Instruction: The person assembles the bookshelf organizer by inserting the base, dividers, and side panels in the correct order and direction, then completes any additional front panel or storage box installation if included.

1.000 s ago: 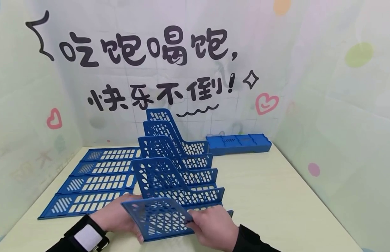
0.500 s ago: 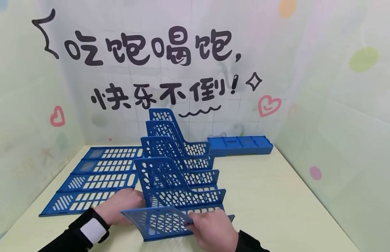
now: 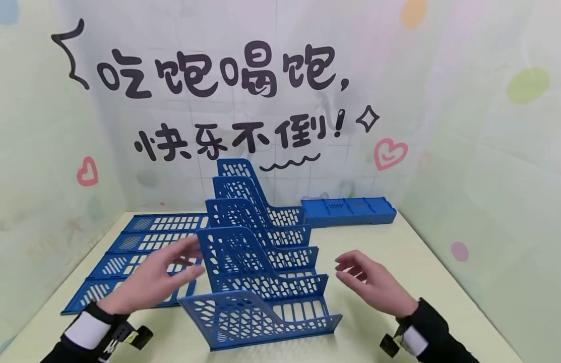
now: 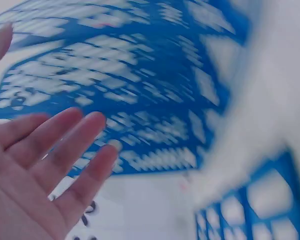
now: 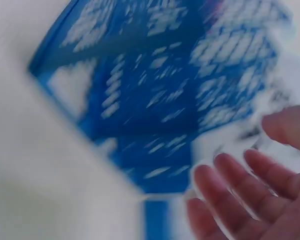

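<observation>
Five blue walls (image 3: 249,243) stand in row on tabletop (image 3: 425,267). Left hand (image 3: 154,276) near, fingers (image 4: 73,146) spread, maybe touching, wrist view blurry. Right hand (image 3: 376,283) apart, fingers (image 5: 222,197) loosely bent.

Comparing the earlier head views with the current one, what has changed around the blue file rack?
The right hand has let go of the front divider and moved right, apart from the blue file rack. The left hand, earlier low at the rack's left side, has moved up and left in the picture, fingers spread. The rack, flat grid panels and blue piece behind right stayed put.
</observation>
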Available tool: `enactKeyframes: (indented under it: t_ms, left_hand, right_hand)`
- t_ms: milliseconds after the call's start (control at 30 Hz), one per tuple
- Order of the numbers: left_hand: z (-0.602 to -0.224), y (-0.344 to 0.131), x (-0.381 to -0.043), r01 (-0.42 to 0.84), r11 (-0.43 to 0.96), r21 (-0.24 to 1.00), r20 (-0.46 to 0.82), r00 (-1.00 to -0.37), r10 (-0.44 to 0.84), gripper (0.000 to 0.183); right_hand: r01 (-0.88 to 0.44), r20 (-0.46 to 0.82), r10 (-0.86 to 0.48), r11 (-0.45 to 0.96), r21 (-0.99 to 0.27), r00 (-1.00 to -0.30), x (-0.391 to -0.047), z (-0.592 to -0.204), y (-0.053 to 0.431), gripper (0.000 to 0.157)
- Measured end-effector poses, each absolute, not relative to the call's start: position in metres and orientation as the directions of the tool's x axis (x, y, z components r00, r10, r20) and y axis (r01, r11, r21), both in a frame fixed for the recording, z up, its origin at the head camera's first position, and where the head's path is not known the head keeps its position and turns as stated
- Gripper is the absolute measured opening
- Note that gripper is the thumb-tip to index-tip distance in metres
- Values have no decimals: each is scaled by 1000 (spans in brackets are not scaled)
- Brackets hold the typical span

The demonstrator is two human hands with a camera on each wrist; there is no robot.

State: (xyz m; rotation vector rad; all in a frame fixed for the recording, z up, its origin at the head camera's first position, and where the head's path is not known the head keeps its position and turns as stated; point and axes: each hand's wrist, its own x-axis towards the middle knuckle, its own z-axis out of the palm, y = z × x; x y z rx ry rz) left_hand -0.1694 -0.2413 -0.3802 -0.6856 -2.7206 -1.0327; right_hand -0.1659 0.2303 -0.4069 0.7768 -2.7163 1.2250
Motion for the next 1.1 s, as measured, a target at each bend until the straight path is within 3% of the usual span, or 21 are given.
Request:
enactKeyframes:
  t_ms: [67,133,233,367,467,767,900,1100]
  left_hand:
    - [-367,-233,-168,484,619,618,359,-875,326,62]
    - [-358,-226,-167,526,593,610,430,-848,310,59]
    - [-352,-219,-166,586,576,569,530,-798,287,43]
    - [-351,-220,-161,613,599,514,606,-754,252,16]
    - [-350,-225,-157,608,611,507,607,-755,246,20]
    - [-356,-238,-156,604,558,569,576,-777,254,16]
    - [-361,-235,-159,606,537,587,547,-786,289,14]
    - [-373,-224,-170,621,453,640,484,-783,389,14]
  right_hand:
    - [-351,100,-423,572,-742,-901,-177,-420,236,40]
    - [-292,-8,-468,566,-771,-884,-184,-433,233,43]
    - [-288,-55,-510,568,-771,-859,-188,-445,224,32]
    - [-412,54,-533,581,-702,-844,-190,-443,218,15]
    - [-478,116,-547,585,-655,-829,-187,-436,221,12]
    - [-584,196,-596,574,-574,-779,-157,-394,252,18]
    - [-664,293,-613,554,-502,-734,-145,-372,269,15]
    - [-751,478,-580,530,-394,-660,-139,-346,297,36]
